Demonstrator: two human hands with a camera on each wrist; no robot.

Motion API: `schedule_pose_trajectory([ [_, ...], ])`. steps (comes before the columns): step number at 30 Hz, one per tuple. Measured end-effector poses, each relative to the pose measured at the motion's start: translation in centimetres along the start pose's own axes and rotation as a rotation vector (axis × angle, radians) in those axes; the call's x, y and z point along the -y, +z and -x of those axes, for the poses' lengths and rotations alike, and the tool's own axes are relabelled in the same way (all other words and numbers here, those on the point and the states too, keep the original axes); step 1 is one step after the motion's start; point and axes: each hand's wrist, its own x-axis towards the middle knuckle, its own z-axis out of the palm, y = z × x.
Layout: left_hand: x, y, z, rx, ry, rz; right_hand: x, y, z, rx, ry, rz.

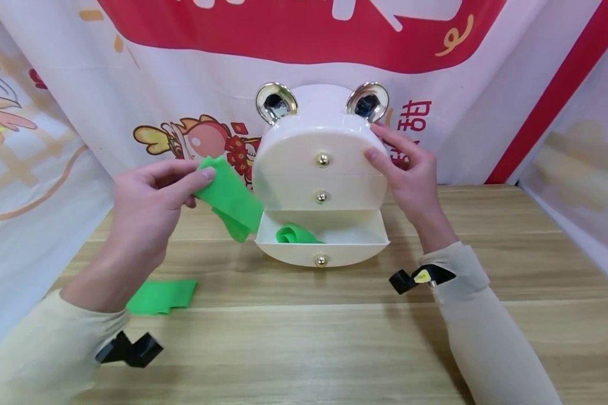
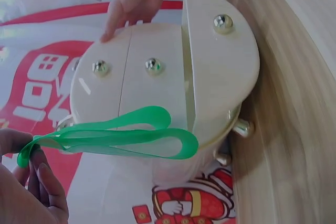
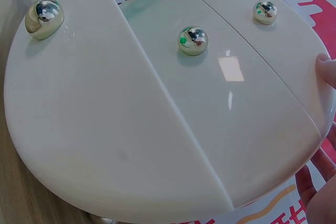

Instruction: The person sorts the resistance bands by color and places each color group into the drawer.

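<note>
My left hand (image 1: 149, 211) pinches a folded strip of thin green fabric (image 1: 233, 199) between thumb and fingers, just left of a white storage box (image 1: 294, 169). The left wrist view shows the green strip (image 2: 126, 137) in looped layers. The box has a rounded front, three gold knobs and two gold-rimmed round eyes on top. Its bottom drawer (image 1: 284, 254) is pulled out, and a rolled green piece (image 1: 296, 233) lies inside at the left. My right hand (image 1: 410, 171) holds the box's upper right edge, thumb on the front, fingers around the side.
Another folded green piece (image 1: 164, 295) lies on the wooden table (image 1: 304, 343), near the left forearm. A white cloth backdrop (image 1: 208, 79) with red print hangs close behind the box, and more cloth closes off both sides.
</note>
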Motion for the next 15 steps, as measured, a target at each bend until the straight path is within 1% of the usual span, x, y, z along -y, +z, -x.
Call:
schedule_pose_trajectory([
  [5, -0.8, 1.8, 0.2, 0.031, 0.003, -0.148, -0.1, -0.1, 0.0, -0.003, -0.001, 0.0],
  [7, -0.9, 2.6, 0.3, 0.051, 0.008, -0.185, -0.1, -0.1, 0.0, -0.003, -0.002, 0.001],
  [11, -1.1, 4.2, 0.4, 0.062, 0.01, -0.189, -0.1, -0.1, 0.0, 0.003, -0.004, -0.005],
  [15, -1.0, 5.5, 0.5, 0.068, -0.004, -0.178, -0.1, -0.1, 0.0, 0.006, -0.008, -0.008],
])
